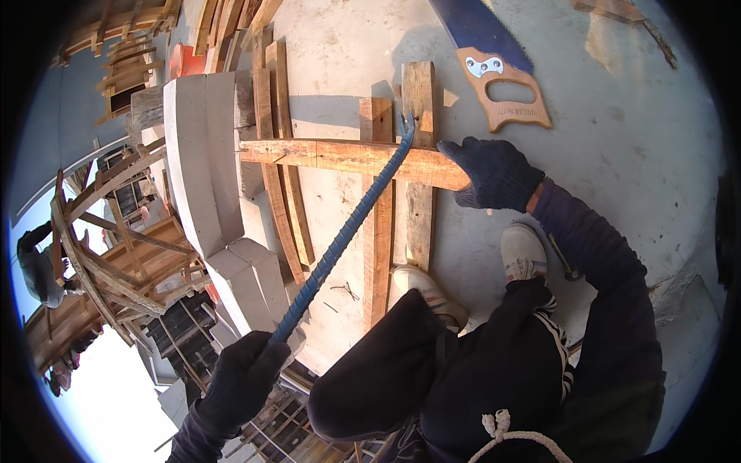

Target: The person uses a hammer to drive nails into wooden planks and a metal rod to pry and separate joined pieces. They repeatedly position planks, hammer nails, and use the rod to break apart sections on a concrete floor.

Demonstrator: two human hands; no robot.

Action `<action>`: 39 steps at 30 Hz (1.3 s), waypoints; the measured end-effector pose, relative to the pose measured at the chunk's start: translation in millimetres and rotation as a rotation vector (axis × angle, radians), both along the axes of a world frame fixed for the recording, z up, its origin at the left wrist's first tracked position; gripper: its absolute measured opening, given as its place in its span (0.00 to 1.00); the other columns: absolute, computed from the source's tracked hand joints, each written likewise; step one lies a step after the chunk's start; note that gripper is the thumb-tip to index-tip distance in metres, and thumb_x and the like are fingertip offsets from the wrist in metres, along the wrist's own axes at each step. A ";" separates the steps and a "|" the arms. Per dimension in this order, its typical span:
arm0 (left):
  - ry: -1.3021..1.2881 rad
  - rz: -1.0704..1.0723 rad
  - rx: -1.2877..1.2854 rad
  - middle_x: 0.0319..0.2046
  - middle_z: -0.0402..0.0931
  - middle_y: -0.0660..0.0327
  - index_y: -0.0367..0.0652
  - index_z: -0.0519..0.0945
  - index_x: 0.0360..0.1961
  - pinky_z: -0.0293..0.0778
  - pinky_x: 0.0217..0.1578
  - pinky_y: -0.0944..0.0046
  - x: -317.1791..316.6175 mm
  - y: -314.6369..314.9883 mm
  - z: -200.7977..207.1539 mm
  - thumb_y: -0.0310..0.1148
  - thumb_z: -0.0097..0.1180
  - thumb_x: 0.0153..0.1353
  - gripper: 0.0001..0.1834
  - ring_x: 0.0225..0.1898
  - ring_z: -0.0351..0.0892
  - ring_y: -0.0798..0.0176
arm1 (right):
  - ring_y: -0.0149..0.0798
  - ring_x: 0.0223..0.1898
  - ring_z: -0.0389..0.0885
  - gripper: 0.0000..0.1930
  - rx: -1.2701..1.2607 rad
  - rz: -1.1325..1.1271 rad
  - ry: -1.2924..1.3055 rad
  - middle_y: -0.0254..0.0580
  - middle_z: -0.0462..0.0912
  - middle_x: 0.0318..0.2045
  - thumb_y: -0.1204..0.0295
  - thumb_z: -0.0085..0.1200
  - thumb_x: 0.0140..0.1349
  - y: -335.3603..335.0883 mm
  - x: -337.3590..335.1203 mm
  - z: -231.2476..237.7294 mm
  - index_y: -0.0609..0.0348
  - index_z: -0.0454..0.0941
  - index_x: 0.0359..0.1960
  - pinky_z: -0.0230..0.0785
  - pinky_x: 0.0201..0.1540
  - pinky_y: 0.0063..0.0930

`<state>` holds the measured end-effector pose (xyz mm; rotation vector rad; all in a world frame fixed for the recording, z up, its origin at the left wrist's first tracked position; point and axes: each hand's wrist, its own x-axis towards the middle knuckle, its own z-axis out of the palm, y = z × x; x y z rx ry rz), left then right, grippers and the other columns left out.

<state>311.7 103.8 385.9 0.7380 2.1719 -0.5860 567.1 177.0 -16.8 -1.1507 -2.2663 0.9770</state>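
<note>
In my left hand (241, 380), gloved in dark knit, is the lower end of a long blue ribbed pry bar (332, 258). The bar slants up and away to the right, and its forked claw reaches the far edge of a wooden plank (324, 156). Whether the claw touches the wood I cannot tell. My right hand (498, 174), also gloved, grips the right end of this plank. The plank lies crosswise over two lengths of timber, a weathered one (419, 89) and a redder one (377, 262) beside it.
A handsaw (509, 91) with a wooden handle lies on the concrete floor at the far right. Pale blocks (199, 154) stand at the left, next to more boards (276, 185). Beyond a drop at the left are wooden frames (108, 270) and another person (40, 270). My shoes (525, 251) are close by.
</note>
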 end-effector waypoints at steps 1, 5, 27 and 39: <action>-0.003 -0.035 -0.008 0.24 0.75 0.66 0.37 0.82 0.40 0.69 0.29 0.66 5.2 4.3 -4.4 0.37 0.56 0.73 0.13 0.26 0.71 0.73 | 0.52 0.36 0.85 0.41 0.024 -0.018 0.013 0.49 0.82 0.38 0.57 0.73 0.46 6.7 2.7 -5.0 0.57 0.73 0.64 0.78 0.39 0.47; -0.064 -0.160 0.047 0.27 0.79 0.59 0.36 0.81 0.42 0.73 0.33 0.61 -9.7 -9.8 -40.0 0.39 0.57 0.73 0.14 0.28 0.77 0.66 | 0.51 0.38 0.85 0.40 -0.062 -0.011 -0.059 0.49 0.82 0.39 0.58 0.73 0.47 21.7 1.7 -13.4 0.56 0.73 0.64 0.78 0.41 0.47; -0.447 0.090 0.235 0.38 0.85 0.47 0.52 0.76 0.51 0.78 0.42 0.40 -177.3 -286.0 -382.9 0.57 0.55 0.68 0.22 0.42 0.86 0.38 | 0.47 0.45 0.83 0.16 0.510 0.333 -0.039 0.46 0.82 0.42 0.76 0.56 0.64 77.8 -178.3 29.4 0.55 0.83 0.53 0.75 0.50 0.39; -0.472 0.040 0.387 0.42 0.86 0.46 0.48 0.77 0.54 0.80 0.42 0.41 -236.8 -339.7 -327.4 0.58 0.52 0.71 0.25 0.41 0.87 0.39 | 0.48 0.38 0.81 0.25 0.223 0.944 -0.104 0.47 0.79 0.37 0.66 0.60 0.65 -99.7 -405.5 205.0 0.60 0.72 0.63 0.74 0.43 0.44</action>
